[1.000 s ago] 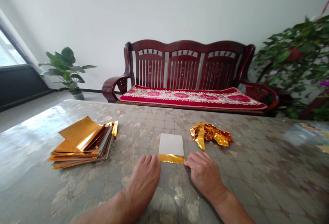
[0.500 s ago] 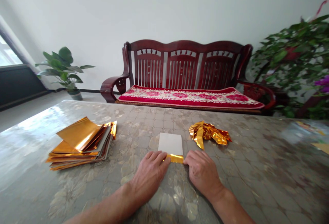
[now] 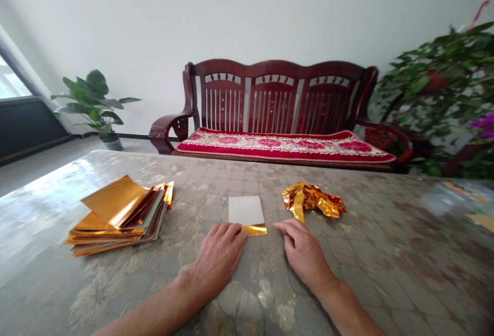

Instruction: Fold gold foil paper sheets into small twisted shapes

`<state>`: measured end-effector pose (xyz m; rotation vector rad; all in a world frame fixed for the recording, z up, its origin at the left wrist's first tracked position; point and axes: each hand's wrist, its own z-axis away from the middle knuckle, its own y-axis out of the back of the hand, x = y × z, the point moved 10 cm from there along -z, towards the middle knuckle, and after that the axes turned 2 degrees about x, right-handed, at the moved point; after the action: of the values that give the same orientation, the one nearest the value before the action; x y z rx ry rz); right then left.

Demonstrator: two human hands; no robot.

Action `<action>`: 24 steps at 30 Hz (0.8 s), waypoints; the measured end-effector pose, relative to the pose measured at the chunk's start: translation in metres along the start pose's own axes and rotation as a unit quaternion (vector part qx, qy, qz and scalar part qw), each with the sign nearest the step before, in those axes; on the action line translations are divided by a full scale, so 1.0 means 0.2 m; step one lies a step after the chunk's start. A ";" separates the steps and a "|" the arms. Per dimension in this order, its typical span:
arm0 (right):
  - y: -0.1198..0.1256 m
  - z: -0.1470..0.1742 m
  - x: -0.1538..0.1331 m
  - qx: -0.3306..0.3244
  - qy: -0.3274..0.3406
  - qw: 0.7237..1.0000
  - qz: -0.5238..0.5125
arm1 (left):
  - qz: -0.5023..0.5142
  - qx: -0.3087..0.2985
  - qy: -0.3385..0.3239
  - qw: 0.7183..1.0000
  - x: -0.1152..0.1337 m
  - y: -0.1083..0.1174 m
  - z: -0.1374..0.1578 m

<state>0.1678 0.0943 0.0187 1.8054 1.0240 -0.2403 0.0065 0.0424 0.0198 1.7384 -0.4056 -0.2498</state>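
Observation:
A small sheet of gold foil paper (image 3: 245,209) lies white side up on the table, its near edge folded over into a shiny gold strip. My left hand (image 3: 222,251) grips the left end of that strip, fingers together at the fold. My right hand (image 3: 304,253) is a short way right of the sheet, not touching it. Its forefinger reaches toward the strip, the other fingers are loosely curled, and nothing shows in it. Just beyond my right hand lies a crumpled piece of gold foil (image 3: 314,199).
A stack of gold foil sheets (image 3: 116,217) sits on the left of the patterned table (image 3: 208,176). A clear plastic bag (image 3: 455,197) lies at the right edge. Behind the table stand a wooden bench (image 3: 270,104) with a red cover and potted plants (image 3: 96,99).
The folded sheet has shifted left and slightly away from me, with my left hand on it. My right hand has come off the strip's right end, its forefinger straighter.

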 end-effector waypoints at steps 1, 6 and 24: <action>0.00 0.00 0.00 0.000 -0.004 1.000 -0.001 | 0.002 -0.001 0.001 1.000 0.00 0.00 0.00; 0.00 -0.01 0.00 -0.003 -0.006 1.000 0.005 | 0.018 -0.001 0.004 1.000 0.00 0.00 0.00; 0.01 -0.01 0.00 0.001 -0.021 1.000 0.014 | 0.036 -0.005 0.003 0.999 -0.01 0.00 0.00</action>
<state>0.1689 0.0957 0.0200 1.8081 0.9684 -0.2625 0.0041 0.0437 0.0198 1.7110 -0.4616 -0.1935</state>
